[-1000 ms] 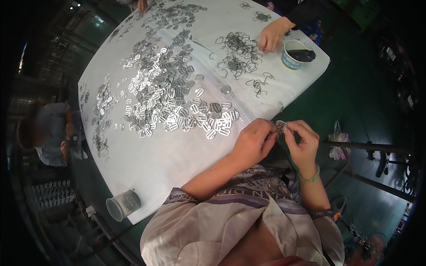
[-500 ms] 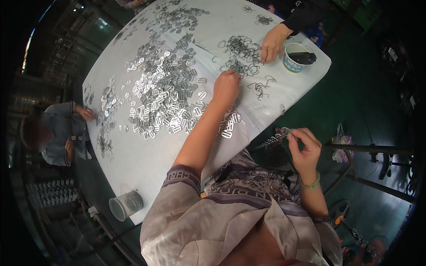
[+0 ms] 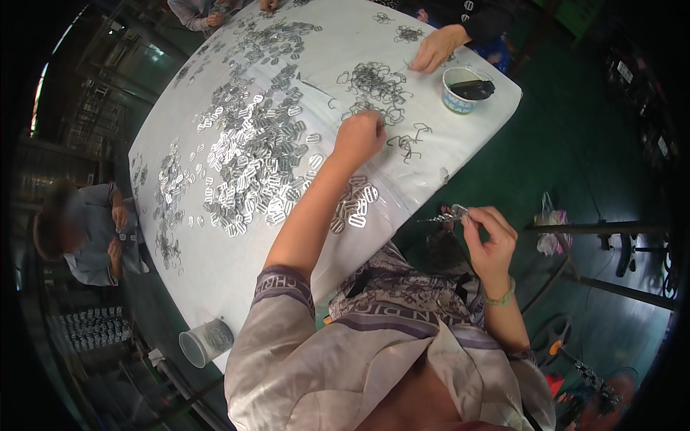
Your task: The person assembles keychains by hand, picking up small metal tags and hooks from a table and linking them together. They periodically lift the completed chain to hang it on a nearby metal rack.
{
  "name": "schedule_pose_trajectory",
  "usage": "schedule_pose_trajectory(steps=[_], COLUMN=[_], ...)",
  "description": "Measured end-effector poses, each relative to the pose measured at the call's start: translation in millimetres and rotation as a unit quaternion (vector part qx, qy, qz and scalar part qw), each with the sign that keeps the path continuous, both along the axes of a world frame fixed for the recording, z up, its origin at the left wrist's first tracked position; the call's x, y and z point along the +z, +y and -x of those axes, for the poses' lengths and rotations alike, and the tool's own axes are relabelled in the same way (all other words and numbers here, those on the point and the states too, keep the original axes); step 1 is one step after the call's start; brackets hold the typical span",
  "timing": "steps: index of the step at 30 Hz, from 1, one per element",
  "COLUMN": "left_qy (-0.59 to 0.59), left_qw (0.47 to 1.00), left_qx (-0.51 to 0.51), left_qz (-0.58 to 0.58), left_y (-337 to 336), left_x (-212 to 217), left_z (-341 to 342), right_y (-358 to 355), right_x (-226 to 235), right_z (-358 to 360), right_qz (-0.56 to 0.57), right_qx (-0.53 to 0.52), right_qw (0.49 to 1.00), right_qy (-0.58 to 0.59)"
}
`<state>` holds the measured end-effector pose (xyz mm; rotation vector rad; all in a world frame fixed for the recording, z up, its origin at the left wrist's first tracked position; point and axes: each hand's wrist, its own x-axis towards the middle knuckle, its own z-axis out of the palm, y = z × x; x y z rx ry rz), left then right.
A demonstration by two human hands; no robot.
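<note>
My left hand [image 3: 359, 138] reaches across the white table to the near edge of a pile of bent wire hooks [image 3: 377, 86]. Its fingers are curled together, and whatever lies between them is hidden. Off the table's front edge, my right hand [image 3: 492, 241] pinches the end piece of a string of linked metal pieces [image 3: 447, 216] between thumb and finger; the string trails off to the left. A few loose wire hooks [image 3: 410, 142] lie right of my left hand. Beneath my left forearm are flat, shiny slotted buckles [image 3: 357, 208], beside a large heap of the same buckles [image 3: 251, 158].
A paper tub [image 3: 461, 92] with something black inside stands at the right corner, near a co-worker's hand [image 3: 438, 49]. A clear plastic cup [image 3: 207, 342] sits at the near left corner. Another person [image 3: 93, 226] works at the left side. Metal bars [image 3: 596, 227] stand at right.
The view has shifted slightly. My left hand stays by the wire hooks with its fingers curled. The co-worker's hand at the right has drawn back from the pile; the person at left has moved their hands.
</note>
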<state>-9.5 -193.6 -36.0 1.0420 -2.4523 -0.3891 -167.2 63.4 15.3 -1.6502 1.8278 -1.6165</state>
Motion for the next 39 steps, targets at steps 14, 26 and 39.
schedule_pose_trajectory(steps=[14, 26, 39], left_qy=[0.339, 0.354, 0.364], left_qw=[0.906, 0.907, 0.905], left_qx=[-0.187, -0.192, -0.188], left_qz=[-0.169, -0.119, -0.113], left_y=[149, 176, 189], left_x=[51, 51, 40], left_z=[-5, -24, -35], right_y=[-11, -59, -129], right_x=[2, -31, -87], right_z=[-10, 2, -48], right_qz=[0.006, -0.066, -0.17], right_qx=[0.023, 0.151, 0.283], right_qw=[1.0, 0.986, 0.936], right_qy=[0.006, 0.002, 0.121])
